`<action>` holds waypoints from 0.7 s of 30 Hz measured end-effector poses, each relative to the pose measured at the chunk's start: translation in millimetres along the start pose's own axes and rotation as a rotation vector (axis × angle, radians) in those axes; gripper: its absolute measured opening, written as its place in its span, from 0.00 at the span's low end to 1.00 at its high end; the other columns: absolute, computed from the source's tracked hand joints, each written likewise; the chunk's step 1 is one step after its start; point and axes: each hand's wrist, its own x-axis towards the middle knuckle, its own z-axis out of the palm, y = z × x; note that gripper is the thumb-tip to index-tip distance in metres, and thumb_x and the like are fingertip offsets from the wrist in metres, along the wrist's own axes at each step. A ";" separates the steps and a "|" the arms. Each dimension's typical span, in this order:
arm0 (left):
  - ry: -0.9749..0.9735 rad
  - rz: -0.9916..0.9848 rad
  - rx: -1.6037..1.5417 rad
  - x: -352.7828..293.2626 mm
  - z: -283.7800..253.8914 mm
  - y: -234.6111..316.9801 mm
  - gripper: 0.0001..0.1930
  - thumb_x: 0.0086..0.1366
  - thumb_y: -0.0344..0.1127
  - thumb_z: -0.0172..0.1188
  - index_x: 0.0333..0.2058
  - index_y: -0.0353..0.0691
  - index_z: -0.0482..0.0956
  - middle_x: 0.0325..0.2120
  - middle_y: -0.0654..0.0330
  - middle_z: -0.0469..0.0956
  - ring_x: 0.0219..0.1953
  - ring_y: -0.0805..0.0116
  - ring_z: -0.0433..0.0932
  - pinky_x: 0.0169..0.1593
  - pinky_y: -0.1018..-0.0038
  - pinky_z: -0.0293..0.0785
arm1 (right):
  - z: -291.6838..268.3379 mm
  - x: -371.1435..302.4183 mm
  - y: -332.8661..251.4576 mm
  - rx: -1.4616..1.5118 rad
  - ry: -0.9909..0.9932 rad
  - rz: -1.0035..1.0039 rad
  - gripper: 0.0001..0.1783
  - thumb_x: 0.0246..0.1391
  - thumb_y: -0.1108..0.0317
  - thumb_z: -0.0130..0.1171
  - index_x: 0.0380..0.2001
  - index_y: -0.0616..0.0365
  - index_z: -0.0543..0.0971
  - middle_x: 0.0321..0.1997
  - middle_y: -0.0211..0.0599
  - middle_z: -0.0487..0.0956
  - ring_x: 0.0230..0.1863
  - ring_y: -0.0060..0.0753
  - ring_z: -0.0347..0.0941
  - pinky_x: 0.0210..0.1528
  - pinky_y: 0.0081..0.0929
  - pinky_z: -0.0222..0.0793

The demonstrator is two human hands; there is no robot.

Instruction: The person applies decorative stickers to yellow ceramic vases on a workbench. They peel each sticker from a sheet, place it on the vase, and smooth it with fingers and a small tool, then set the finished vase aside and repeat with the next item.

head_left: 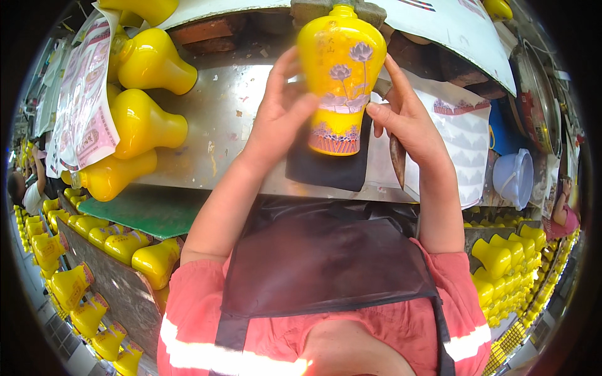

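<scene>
A glossy yellow vase (pixel 342 69) with purple lotus flowers and a patterned band at its foot stands between my two hands, its narrow neck against a grey padded block (pixel 370 14). My left hand (pixel 276 116) curves along the vase's left side, thumb on the front. On the other side, my right hand (pixel 414 119) touches the vase with its fingertips and thumb. A thin dark brown blade-like tool (pixel 397 160) hangs down from the right hand's fingers. Under the vase's foot lies a folded black cloth (pixel 326 169) on the metal worktop (pixel 219 125).
Plain yellow vases (pixel 147 122) lie at the left, beside printed decal sheets (pixel 94 135). More decal sheets (pixel 448 147) lie right of the cloth, near a pale blue bucket (pixel 513 178). A green board (pixel 144 210) sits below the worktop. Racked vases (pixel 501 257) fill both sides.
</scene>
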 end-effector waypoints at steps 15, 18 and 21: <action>0.029 0.059 0.016 -0.6 7.1 -3.5 0.39 0.73 0.48 0.56 0.75 0.46 0.48 0.66 0.51 0.60 0.63 0.62 0.68 0.66 0.63 0.67 | 5.7 -5.5 6.8 0.016 0.010 -0.008 0.48 0.61 0.57 0.64 0.78 0.56 0.53 0.30 0.31 0.73 0.27 0.15 0.69 0.29 0.17 0.65; 0.102 0.174 0.178 0.9 14.7 -3.4 0.39 0.76 0.58 0.50 0.76 0.47 0.47 0.66 0.51 0.58 0.64 0.62 0.65 0.65 0.64 0.66 | 12.9 -3.0 11.2 -0.110 0.071 -0.064 0.47 0.62 0.56 0.64 0.77 0.57 0.53 0.31 0.33 0.75 0.29 0.18 0.70 0.32 0.18 0.68; 0.134 0.383 0.507 12.0 15.8 3.1 0.40 0.69 0.50 0.56 0.75 0.46 0.51 0.70 0.47 0.51 0.70 0.51 0.56 0.71 0.58 0.57 | 20.5 0.4 14.3 -0.175 0.133 -0.137 0.47 0.62 0.56 0.64 0.77 0.58 0.54 0.37 0.38 0.79 0.35 0.22 0.73 0.39 0.20 0.71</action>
